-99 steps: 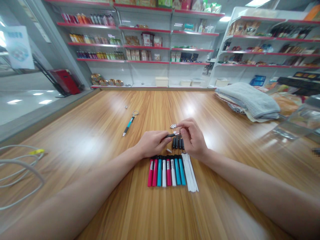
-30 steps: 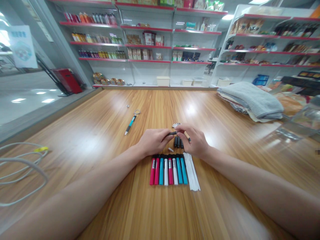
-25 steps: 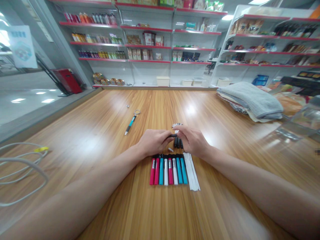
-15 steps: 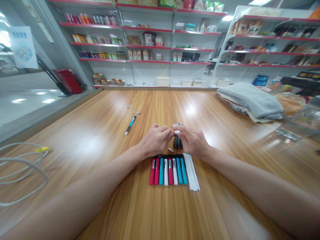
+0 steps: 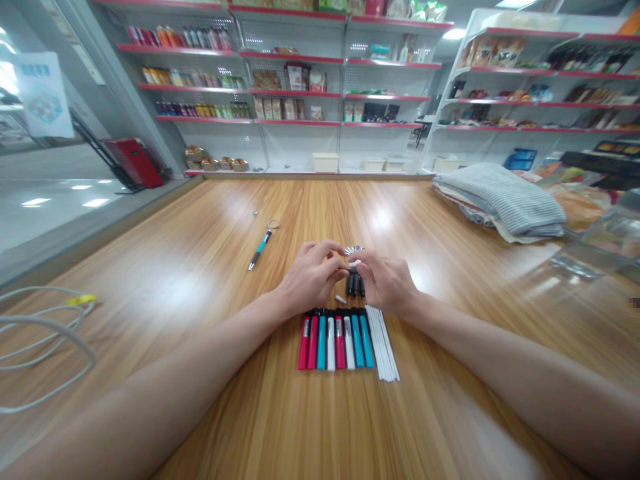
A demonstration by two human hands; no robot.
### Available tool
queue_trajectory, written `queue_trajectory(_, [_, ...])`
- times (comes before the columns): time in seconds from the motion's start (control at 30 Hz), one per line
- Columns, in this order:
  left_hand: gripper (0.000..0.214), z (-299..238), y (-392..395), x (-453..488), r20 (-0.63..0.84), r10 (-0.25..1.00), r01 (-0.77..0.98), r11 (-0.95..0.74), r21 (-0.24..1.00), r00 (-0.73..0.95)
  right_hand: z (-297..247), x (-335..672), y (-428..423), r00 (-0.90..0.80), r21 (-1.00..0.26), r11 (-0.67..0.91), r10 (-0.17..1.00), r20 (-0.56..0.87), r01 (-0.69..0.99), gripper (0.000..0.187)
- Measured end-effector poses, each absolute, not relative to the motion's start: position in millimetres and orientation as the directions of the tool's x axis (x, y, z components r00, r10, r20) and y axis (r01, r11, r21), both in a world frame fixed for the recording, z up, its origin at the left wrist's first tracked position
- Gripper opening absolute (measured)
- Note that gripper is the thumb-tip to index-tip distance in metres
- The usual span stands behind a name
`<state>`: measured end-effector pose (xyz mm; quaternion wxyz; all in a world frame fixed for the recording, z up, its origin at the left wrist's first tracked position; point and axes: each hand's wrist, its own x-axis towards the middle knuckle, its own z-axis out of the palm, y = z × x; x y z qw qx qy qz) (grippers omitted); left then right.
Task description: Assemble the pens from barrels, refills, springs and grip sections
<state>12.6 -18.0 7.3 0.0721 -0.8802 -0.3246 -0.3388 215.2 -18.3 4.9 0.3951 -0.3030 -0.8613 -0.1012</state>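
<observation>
My left hand (image 5: 313, 275) and my right hand (image 5: 389, 279) meet at fingertip height over the table. The right thumb and index finger pinch a small dark piece (image 5: 353, 270), mostly hidden by the fingers. My left thumb is at its near end, with the left index finger arched above; what the left fingertips grip is hidden. Just below lie several black pen grips (image 5: 355, 285) and a short white piece (image 5: 341, 299). Nearer me is a row of pink, blue and white pen barrels (image 5: 339, 343), beside a bundle of thin white refills (image 5: 384, 343). Behind the hands sit small metal parts (image 5: 354, 251).
A blue and black pen (image 5: 260, 250) with a ring at its top lies to the left on the wooden table (image 5: 225, 413). Folded cloths (image 5: 500, 200) and a clear container (image 5: 613, 230) are at the right. A white cable (image 5: 47, 320) loops at the left edge.
My left index finger has lifted and arched away from the thumb, opening a gap between the two. The right hand has barely moved.
</observation>
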Motion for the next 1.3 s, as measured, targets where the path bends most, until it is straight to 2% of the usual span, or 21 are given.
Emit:
queue_trajectory(0.13, [0.019, 7.4, -17.9, 12.5, 0.637, 0.534, 0.616, -0.779, 0.115, 0.556, 5.8, 215.1, -19.6, -0.504, -0.065, 0.806, 0.428, 0.75, 0.588, 0.018])
queue_trajectory(0.3, [0.018, 6.7, -18.7, 14.6, 0.598, 0.522, 0.599, -0.796, 0.086, 0.608, 5.7, 214.4, -20.4, -0.537, -0.024, 0.826, 0.389, 0.749, 0.564, 0.017])
queue_trajectory(0.47, [0.014, 9.6, -22.0, 16.5, 0.637, 0.534, 0.599, -0.789, 0.139, 0.556, 7.2, 212.9, -21.0, -0.549, -0.036, 0.844, 0.381, 0.744, 0.536, 0.021])
queue_trajectory(0.67, [0.015, 13.6, -25.2, 16.6, 0.636, 0.566, 0.608, -0.772, 0.185, 0.526, 9.5, 212.4, -22.9, -0.544, -0.07, 0.858, 0.383, 0.746, 0.509, 0.018])
queue_trajectory(0.87, [0.021, 12.1, -23.8, 17.4, 0.624, 0.511, 0.574, -0.81, 0.119, 0.592, 3.7, 213.4, -21.6, -0.568, -0.054, 0.863, 0.377, 0.732, 0.503, 0.021])
queue_trajectory(1.07, [0.015, 9.8, -24.0, 18.7, 0.66, 0.51, 0.576, -0.805, 0.142, 0.551, 3.4, 213.0, -21.9, -0.563, -0.051, 0.864, 0.37, 0.739, 0.501, 0.017])
queue_trajectory(1.3, [0.013, 10.6, -25.1, 18.5, 0.721, 0.466, 0.593, -0.8, 0.094, 0.513, 6.3, 209.5, -25.0, -0.517, -0.067, 0.844, 0.387, 0.763, 0.533, 0.01])
